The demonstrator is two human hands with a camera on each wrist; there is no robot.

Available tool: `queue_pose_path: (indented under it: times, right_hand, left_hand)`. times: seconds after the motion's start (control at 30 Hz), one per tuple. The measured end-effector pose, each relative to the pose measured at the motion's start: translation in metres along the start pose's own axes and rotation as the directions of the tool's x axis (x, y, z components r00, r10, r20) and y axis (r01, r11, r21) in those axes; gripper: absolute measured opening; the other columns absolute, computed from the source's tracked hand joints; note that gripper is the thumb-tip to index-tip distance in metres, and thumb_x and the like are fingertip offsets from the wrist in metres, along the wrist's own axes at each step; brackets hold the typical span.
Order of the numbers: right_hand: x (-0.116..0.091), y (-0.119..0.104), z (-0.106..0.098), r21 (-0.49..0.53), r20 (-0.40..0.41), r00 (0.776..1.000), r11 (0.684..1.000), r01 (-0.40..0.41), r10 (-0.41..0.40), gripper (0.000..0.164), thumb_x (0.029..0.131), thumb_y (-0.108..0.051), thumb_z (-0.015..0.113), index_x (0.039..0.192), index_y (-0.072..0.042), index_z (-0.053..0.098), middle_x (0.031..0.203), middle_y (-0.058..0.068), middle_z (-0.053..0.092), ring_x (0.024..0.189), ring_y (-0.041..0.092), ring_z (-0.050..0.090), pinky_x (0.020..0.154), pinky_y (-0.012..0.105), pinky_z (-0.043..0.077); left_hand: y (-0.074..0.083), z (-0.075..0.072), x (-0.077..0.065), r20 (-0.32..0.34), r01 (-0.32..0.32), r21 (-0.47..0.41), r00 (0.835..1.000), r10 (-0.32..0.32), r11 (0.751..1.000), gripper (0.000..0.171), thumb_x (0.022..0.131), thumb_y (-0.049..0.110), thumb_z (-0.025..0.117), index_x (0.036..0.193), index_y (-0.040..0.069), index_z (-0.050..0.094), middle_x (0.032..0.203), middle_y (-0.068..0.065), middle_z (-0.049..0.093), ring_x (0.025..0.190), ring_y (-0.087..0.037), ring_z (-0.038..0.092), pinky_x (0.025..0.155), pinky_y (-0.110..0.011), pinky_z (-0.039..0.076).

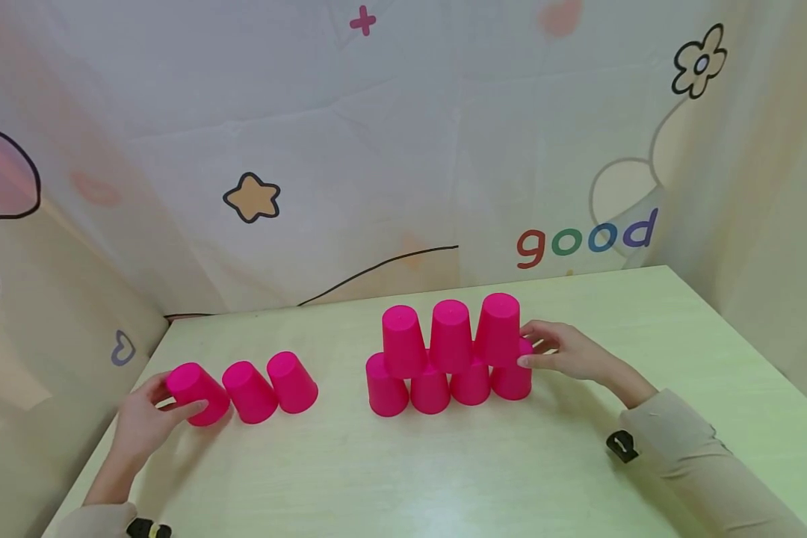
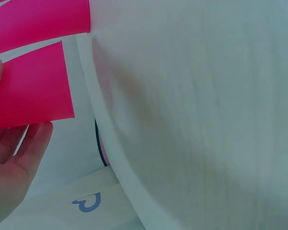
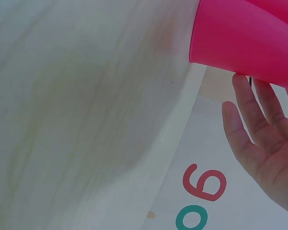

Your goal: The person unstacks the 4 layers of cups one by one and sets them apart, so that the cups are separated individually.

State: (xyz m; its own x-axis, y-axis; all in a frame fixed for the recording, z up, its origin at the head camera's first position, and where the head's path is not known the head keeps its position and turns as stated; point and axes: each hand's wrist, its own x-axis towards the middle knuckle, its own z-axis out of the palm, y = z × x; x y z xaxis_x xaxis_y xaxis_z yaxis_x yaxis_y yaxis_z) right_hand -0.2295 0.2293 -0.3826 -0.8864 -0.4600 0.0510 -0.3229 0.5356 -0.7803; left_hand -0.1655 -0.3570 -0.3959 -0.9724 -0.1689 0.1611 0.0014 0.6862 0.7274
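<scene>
Head view: your left hand (image 1: 144, 417) is at the left side of the pale counter (image 1: 350, 478), with its thumb and fingers curled round a pink cup (image 1: 193, 385). That cup is upside down, with its wide end low. (In the left wrist view a gap shows by its rim, but I can't tell if the cup is off the counter.) Just to its right are two more pink cups, the middle cup (image 1: 250, 392) and the third cup (image 1: 292, 382), both upside down and close together.

Well apart from these, more to the right, you have a little wall of pink cups. The bottom row (image 1: 430, 392) has four cups side by side. The top row (image 1: 451, 338) has three, and each one sits over the spot where two cups below meet. All seven are upside down too.

Your right hand (image 1: 568, 353) is at the right end of the wall. Its fingers are nearly straight and spread out, with some tips up against the side of the last top cup (image 1: 498, 330). Your thumb is near the end cup below, and I can't tell if it touches.

Behind the counter hangs a sheet with the word "good" (image 1: 586, 239) and a star (image 1: 252, 198).
</scene>
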Motion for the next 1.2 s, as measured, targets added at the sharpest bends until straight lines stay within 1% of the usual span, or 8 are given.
queue_pose_path:
  times: [0.27, 0.43, 0.67, 0.77, 0.9, 1.0, 1.1, 1.2]
  right_hand:
    - [0.000, -0.001, 0.001, -0.016, -0.012, 0.999, 0.999, 0.030, -0.030, 0.041, 0.080, -0.026, 0.069, 0.111, -0.005, 0.053, 0.106, 0.011, 0.057, 0.093, 0.026, 0.057, 0.075, 0.037, 0.052]
    - [0.001, 0.000, 0.000, -0.005, -0.003, 1.000, 1.000, 0.008, -0.008, 0.042, 0.080, -0.026, 0.070, 0.112, -0.006, 0.054, 0.108, 0.011, 0.057, 0.095, 0.027, 0.057, 0.077, 0.037, 0.051]
    - [0.000, 0.000, 0.000, -0.009, -0.003, 1.000, 1.000, 0.007, -0.007, 0.041, 0.080, -0.025, 0.069, 0.112, -0.004, 0.053, 0.108, 0.012, 0.057, 0.095, 0.027, 0.057, 0.077, 0.037, 0.051]
    - [0.000, 0.000, 0.001, -0.005, -0.004, 1.000, 1.000, 0.001, -0.001, 0.041, 0.080, -0.025, 0.070, 0.112, -0.005, 0.054, 0.108, 0.011, 0.057, 0.095, 0.027, 0.057, 0.077, 0.037, 0.051]
    - [0.000, 0.000, 0.000, -0.002, -0.001, 1.000, 1.000, -0.006, 0.006, 0.042, 0.080, -0.026, 0.070, 0.112, -0.005, 0.053, 0.108, 0.011, 0.057, 0.096, 0.028, 0.056, 0.077, 0.036, 0.051]
    - [0.001, 0.002, -0.001, -0.006, 0.000, 1.000, 1.000, -0.006, 0.006, 0.041, 0.080, -0.025, 0.070, 0.112, -0.005, 0.053, 0.108, 0.011, 0.057, 0.096, 0.028, 0.056, 0.077, 0.036, 0.051]
    - [0.001, 0.001, 0.000, -0.004, 0.002, 1.000, 1.000, -0.007, 0.007, 0.041, 0.080, -0.025, 0.070, 0.112, -0.005, 0.053, 0.108, 0.011, 0.056, 0.096, 0.028, 0.056, 0.077, 0.036, 0.051]
    - [0.001, 0.000, 0.000, 0.000, 0.004, 1.000, 1.000, -0.005, 0.005, 0.042, 0.080, -0.025, 0.070, 0.113, -0.005, 0.053, 0.109, 0.011, 0.056, 0.096, 0.027, 0.056, 0.077, 0.036, 0.051]
  left_hand:
    - [0.003, 0.003, -0.001, 0.125, 0.078, 0.038, 0.989, -0.082, 0.996, 0.070, 0.078, 0.025, 0.072, 0.129, -0.007, 0.037, 0.117, -0.027, 0.050, 0.105, -0.039, 0.049, 0.073, -0.037, 0.051]
    - [-0.001, 0.003, 0.001, 0.168, 0.080, 0.020, 0.982, -0.082, 0.997, 0.071, 0.080, 0.026, 0.070, 0.130, -0.009, 0.034, 0.119, -0.029, 0.048, 0.107, -0.042, 0.047, 0.074, -0.037, 0.050]
    - [0.003, -0.001, 0.001, 0.161, 0.090, -0.014, 0.983, -0.087, 0.996, 0.074, 0.080, 0.025, 0.070, 0.135, -0.004, 0.030, 0.123, -0.027, 0.046, 0.108, -0.041, 0.047, 0.074, -0.036, 0.051]
    - [-0.003, -0.007, 0.004, 0.149, 0.049, -0.061, 0.988, -0.040, 0.997, 0.076, 0.081, 0.026, 0.069, 0.139, 0.000, 0.026, 0.128, -0.025, 0.044, 0.112, -0.036, 0.046, 0.079, -0.034, 0.051]
    - [-0.034, -0.008, 0.020, 0.067, -0.035, -0.124, 0.997, 0.044, 0.992, 0.074, 0.079, 0.026, 0.071, 0.141, 0.013, 0.031, 0.131, -0.011, 0.045, 0.112, -0.011, 0.049, 0.081, -0.016, 0.047]
    - [-0.045, -0.008, 0.029, -0.001, -0.084, -0.135, 0.996, 0.084, 0.987, 0.072, 0.078, 0.026, 0.072, 0.139, 0.020, 0.035, 0.131, -0.006, 0.046, 0.110, -0.004, 0.050, 0.079, -0.009, 0.043]
    - [-0.034, -0.009, 0.027, -0.027, -0.127, -0.151, 0.992, 0.124, 0.980, 0.069, 0.078, 0.022, 0.072, 0.137, 0.017, 0.038, 0.130, -0.010, 0.047, 0.108, -0.005, 0.052, 0.078, -0.010, 0.045]
    - [-0.007, -0.012, 0.016, -0.032, -0.157, -0.174, 0.988, 0.154, 0.972, 0.066, 0.079, 0.018, 0.071, 0.136, 0.013, 0.040, 0.128, -0.014, 0.048, 0.102, 0.002, 0.052, 0.076, -0.008, 0.045]
